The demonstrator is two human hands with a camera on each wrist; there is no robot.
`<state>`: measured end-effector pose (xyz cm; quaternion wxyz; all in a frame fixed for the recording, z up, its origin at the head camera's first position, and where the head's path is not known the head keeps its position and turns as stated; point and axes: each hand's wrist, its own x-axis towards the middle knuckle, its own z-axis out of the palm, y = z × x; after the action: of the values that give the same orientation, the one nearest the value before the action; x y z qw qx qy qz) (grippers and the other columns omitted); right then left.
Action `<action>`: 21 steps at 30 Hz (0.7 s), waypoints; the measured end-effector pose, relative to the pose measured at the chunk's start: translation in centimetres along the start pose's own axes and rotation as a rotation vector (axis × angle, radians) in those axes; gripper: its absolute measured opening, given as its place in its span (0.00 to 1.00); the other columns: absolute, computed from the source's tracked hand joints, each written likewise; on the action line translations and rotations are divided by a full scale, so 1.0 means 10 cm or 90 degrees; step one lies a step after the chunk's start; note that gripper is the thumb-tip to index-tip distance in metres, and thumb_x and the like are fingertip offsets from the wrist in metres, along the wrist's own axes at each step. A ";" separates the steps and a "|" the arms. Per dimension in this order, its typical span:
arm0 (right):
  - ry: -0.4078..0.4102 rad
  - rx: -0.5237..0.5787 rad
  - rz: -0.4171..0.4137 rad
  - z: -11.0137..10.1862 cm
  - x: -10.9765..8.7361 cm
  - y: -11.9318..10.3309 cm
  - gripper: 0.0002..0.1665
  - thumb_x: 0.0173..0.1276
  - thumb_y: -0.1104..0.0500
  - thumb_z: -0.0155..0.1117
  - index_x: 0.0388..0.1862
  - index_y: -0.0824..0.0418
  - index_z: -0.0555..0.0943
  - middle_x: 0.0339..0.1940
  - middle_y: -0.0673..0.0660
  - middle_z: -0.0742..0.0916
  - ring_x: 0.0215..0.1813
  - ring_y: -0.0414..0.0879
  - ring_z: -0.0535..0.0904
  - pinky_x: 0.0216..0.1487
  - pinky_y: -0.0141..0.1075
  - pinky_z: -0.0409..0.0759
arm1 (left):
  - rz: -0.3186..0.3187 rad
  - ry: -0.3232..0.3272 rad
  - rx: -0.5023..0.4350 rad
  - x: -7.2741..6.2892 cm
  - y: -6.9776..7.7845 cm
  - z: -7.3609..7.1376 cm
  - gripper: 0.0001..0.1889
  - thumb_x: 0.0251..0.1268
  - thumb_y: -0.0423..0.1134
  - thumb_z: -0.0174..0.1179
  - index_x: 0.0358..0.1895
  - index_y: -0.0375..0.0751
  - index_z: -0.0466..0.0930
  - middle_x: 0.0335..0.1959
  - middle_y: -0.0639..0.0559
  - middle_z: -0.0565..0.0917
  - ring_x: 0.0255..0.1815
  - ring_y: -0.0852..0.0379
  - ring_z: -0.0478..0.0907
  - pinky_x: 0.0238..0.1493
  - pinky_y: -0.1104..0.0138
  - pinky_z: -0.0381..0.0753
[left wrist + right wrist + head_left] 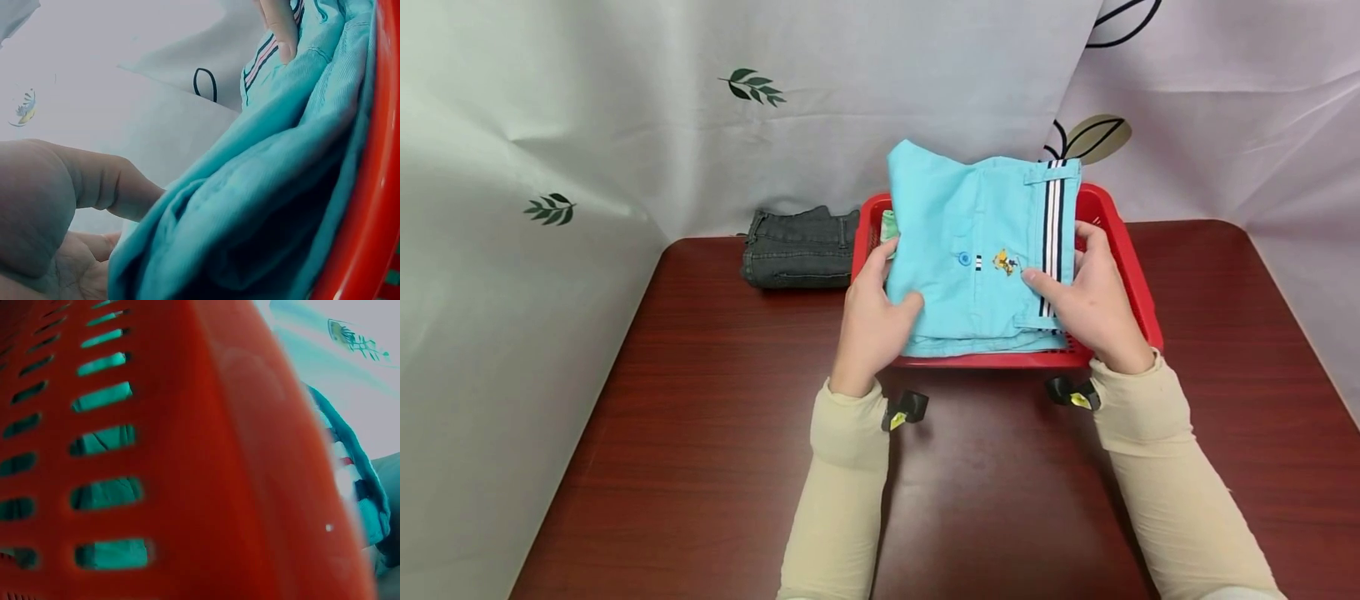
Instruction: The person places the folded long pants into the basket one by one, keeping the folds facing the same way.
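A folded pair of light blue pants (951,204), with a striped waistband, a blue button and a small yellow embroidered figure, lies over the red basket (1138,304). My left hand (874,325) grips its left edge, thumb on top. At the waistband on the right, my right hand (1101,300) pinches the cloth between thumb and fingers. Seen from the left wrist, the folded layers (262,169) hang loosely beside the red rim (369,194). In the right wrist view the slotted basket wall (175,444) hides most of the pants and hand.
Folded dark grey jeans (801,250) lie on the table just left of the basket. Some pale green cloth (889,223) shows inside the basket's left side. Behind the reddish-brown table (715,433) hangs a white curtain (865,92) with leaf prints.
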<state>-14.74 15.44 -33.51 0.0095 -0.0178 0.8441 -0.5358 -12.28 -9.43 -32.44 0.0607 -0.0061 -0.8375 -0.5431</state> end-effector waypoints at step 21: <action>-0.054 -0.061 0.008 0.13 0.03 0.01 0.52 0.70 0.55 0.67 0.80 0.60 0.45 0.63 0.65 0.77 0.53 0.57 0.83 0.49 0.48 0.83 | -0.046 -0.006 0.059 0.07 -0.12 -0.08 0.34 0.62 0.30 0.56 0.75 0.43 0.65 0.70 0.47 0.74 0.66 0.56 0.72 0.64 0.58 0.72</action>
<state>-15.04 14.27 -34.22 0.0475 -0.0359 0.8677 -0.4935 -12.98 -10.64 -33.13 0.0371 0.0240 -0.8616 -0.5056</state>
